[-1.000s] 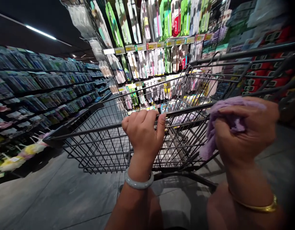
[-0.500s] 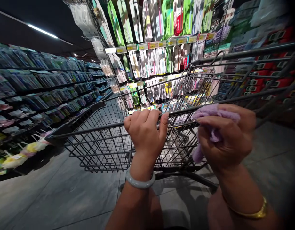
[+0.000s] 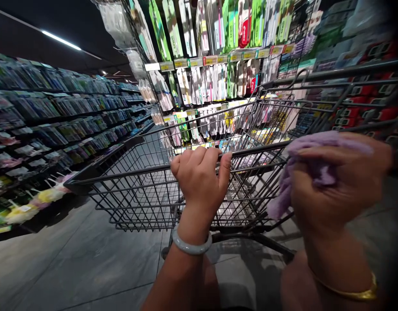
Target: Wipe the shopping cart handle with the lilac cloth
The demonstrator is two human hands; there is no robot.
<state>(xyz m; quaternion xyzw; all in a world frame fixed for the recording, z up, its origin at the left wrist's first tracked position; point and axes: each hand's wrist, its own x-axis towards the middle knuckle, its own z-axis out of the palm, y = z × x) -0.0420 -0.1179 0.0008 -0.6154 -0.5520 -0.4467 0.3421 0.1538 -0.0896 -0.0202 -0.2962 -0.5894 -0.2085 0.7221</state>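
A dark wire shopping cart (image 3: 134, 194) stands across the view in front of me. My left hand (image 3: 200, 177) is closed over its top side rail, with the thumb at the right. To the right, my right hand (image 3: 341, 185) is closed around a bunched purple cloth (image 3: 281, 194). Folds of the cloth come out over the fingers, and a loose end hangs down beside the cart's rail at the right. Whether the cloth touches the rail I cannot tell.
Behind the cart is a rack of hanging toothbrush-like packs (image 3: 231, 26). Long shelves of packaged goods (image 3: 66, 103) line the left, with fluffy yellow and pink dusters (image 3: 40, 201) low down. Red items (image 3: 357, 103) sit at the right. Grey floor (image 3: 98, 263) lies below.
My right hand has moved to the right and nearer to me with the purple cloth. My left hand stays on the rail. The view has shifted slightly.
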